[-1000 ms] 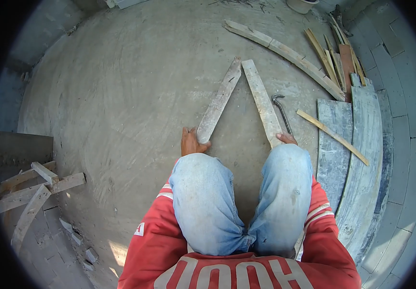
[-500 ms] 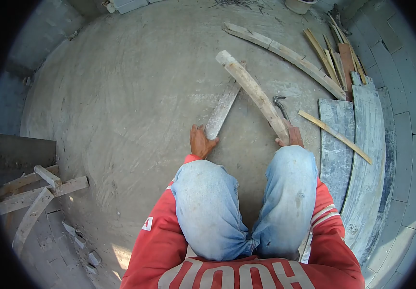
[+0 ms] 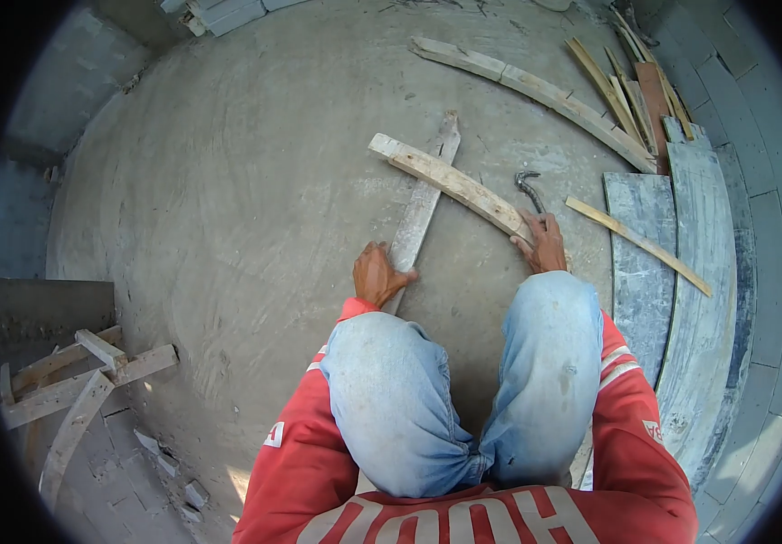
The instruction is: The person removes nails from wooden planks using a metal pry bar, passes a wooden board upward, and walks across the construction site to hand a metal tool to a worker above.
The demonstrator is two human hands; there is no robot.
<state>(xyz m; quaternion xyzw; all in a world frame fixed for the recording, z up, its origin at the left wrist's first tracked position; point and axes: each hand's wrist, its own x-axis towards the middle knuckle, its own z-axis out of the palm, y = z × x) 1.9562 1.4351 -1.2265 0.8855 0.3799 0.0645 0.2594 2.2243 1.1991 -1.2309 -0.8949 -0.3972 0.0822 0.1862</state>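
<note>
My left hand [image 3: 379, 275] grips the near part of a narrow, flat wooden plank [image 3: 414, 222], its thumb across the top. The plank lies on the concrete floor, pointing away from me, and its near end runs down behind my left knee. A thicker wooden beam [image 3: 454, 179] crosses over the plank, and its far end sticks out to the left. Closed around the beam's near end is my right hand [image 3: 544, 243], just in front of my right knee. Beside that hand is a dark hooked metal bar [image 3: 527, 184], its lower part hidden.
A long timber [image 3: 536, 88] lies farther off, near a pile of wood scraps [image 3: 631, 95]. At right, a thin wood strip [image 3: 640, 245] rests across wide grey boards [image 3: 642, 272] beside a block wall [image 3: 767, 263]. Nailed timber pieces [image 3: 92, 381] stand at lower left.
The thicker beam has swung left and now lies more crosswise over the plank. My right hand has moved slightly forward with it. The plank has slid toward me under my left hand.
</note>
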